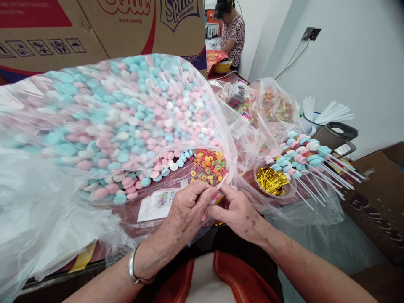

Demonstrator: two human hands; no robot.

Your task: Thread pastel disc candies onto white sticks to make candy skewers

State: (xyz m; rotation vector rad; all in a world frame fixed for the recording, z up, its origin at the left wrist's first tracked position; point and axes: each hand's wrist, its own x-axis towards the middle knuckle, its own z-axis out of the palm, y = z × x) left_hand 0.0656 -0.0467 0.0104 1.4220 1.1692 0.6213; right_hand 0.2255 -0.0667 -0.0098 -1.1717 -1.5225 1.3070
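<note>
My left hand [191, 206] and my right hand [241, 210] meet close in front of my body, both closed with fingers pinched. A short white stick [222, 181] pokes up between them, slanting to the right. Below it a small colourful patch [217, 198] shows; the rest of what I hold is hidden by the fingers. Just beyond the hands lie ring gummies [210, 165] in red, yellow, orange and green. Pink, white and blue round candies [154, 174] spill out of a large clear bag [132, 113]. Beside my left hand is a white printed bag [158, 205].
At right, a clear tub [273, 181] holds gold twist ties, next to stacked candy skewers [303, 153]. Behind them stand a dark mug [336, 132] and white sticks [333, 112]. A cardboard box [104, 33] blocks the back left. Another person [233, 35] sits farther back.
</note>
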